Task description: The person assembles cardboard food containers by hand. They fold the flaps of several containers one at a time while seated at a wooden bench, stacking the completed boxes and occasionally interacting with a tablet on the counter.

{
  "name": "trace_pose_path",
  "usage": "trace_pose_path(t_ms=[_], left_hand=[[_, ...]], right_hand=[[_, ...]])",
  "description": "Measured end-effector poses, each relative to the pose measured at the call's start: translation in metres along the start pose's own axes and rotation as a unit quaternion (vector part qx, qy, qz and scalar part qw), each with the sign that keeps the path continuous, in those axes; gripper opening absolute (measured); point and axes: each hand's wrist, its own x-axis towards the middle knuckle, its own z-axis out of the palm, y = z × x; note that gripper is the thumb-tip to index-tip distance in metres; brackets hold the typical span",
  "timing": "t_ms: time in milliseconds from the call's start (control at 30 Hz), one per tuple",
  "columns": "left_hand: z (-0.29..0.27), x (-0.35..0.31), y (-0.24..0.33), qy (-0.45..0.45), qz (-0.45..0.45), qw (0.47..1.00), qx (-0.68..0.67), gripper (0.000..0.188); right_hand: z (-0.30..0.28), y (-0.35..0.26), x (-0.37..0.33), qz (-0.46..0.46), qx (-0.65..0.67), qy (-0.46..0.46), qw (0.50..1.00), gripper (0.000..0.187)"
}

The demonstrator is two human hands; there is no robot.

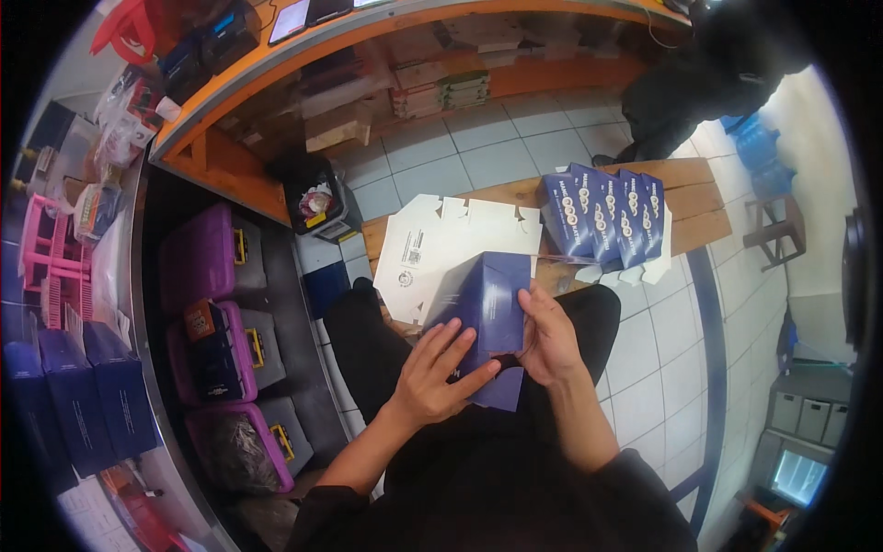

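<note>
A dark blue cardboard box point(501, 294) is held over my lap, partly folded, with a loose flap point(498, 392) at its near end. My left hand point(434, 379) grips its left side, fingers spread along the panel and thumb by the flap. On the right side my right hand point(550, 339) holds the edge, thumb on top and the other fingers partly hidden behind the card. Beyond the box, flat white card blanks point(460, 237) lie on a wooden bench point(694, 204). Several blue printed boxes point(602, 216) stand in a leaning row to their right.
Purple and grey storage bins point(216, 354) fill the shelf at left. More blue boxes point(75, 396) and a pink plastic rack point(57, 258) are on the left counter. A black bin point(322, 204) stands by the bench. Another person point(690, 87) is at the far right, near a brown stool point(775, 230).
</note>
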Motion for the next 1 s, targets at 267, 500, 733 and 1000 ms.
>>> trace_pose_path(t_ms=[267, 500, 733, 1000], left_hand=[[-0.007, 0.010, 0.004, -0.005, 0.042, 0.999, -0.001, 0.048], [-0.009, 0.027, 0.002, 0.050, -0.074, 0.996, -0.008, 0.046], [-0.005, 0.032, 0.006, 0.078, -0.127, 0.988, -0.030, 0.047], [-0.003, 0.019, 0.017, 0.133, -0.183, 0.973, -0.043, 0.078]], right_hand=[[0.010, 0.011, -0.013, -0.037, 0.114, 0.026, 0.993, 0.030], [0.006, 0.037, -0.021, -0.056, 0.102, -0.015, 0.993, 0.027], [0.008, 0.052, -0.027, -0.021, 0.025, 0.006, 0.999, 0.027], [0.001, 0.055, -0.028, -0.038, -0.133, 0.063, 0.988, 0.031]])
